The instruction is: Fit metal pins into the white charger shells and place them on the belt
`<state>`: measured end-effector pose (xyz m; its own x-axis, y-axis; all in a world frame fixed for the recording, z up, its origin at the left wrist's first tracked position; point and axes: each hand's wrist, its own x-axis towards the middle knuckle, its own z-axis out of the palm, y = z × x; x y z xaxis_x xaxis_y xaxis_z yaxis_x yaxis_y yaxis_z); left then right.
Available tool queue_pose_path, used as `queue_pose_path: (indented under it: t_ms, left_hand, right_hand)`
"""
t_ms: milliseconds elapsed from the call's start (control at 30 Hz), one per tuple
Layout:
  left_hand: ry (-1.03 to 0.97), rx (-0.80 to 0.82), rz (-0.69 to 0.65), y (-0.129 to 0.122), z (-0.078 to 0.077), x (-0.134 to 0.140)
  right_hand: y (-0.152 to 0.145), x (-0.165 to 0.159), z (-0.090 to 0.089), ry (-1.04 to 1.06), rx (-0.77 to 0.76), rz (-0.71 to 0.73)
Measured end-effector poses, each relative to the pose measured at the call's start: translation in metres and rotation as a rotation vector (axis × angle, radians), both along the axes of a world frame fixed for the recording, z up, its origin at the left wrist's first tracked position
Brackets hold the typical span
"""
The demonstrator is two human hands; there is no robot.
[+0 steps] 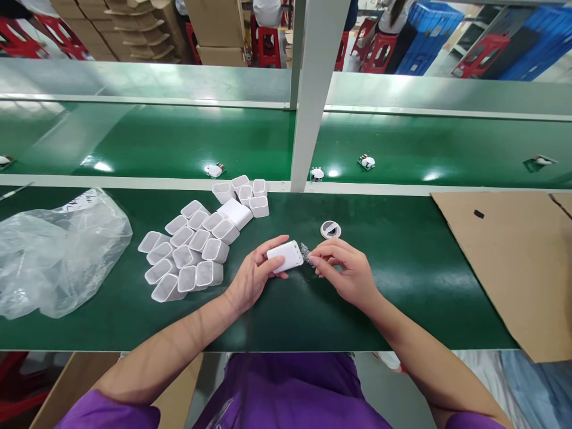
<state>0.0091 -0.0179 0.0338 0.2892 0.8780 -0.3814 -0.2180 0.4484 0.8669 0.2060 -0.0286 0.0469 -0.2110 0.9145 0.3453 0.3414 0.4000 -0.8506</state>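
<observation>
My left hand (257,271) grips a white plastic housing (286,257), thumb across its top face and fingers beneath. My right hand (346,268) is close to the housing's right end, thumb and fingertips pinched together. By those fingertips lies a small cluster of clear bits (306,254); whether one of them is in the pinch is too small to make out. Just beyond the right hand sits a round white roll (330,230) with a dark centre. To the left of my left hand, several hollow white housings (183,256) stand grouped with their open ends up.
A clear plastic bag (62,256) lies at the left, and a cardboard sheet (518,256) covers the right end of the bench. Behind a metal post (315,95), a green conveyor belt (179,140) carries small white parts (367,161). People sit on red stools beyond.
</observation>
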Motion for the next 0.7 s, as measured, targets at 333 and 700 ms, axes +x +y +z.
queue_pose_path:
  t_ms: [333,700]
  left_hand:
    - [-0.007,0.143,-0.067,-0.008,-0.009,0.004]
    - [0.289,0.346,-0.025,-0.014,-0.012,0.006]
  right_hand:
    - [-0.01,-0.011,-0.003,-0.158,0.186,-0.09]
    - [-0.009,-0.01,-0.011,-0.397,0.502,-0.12]
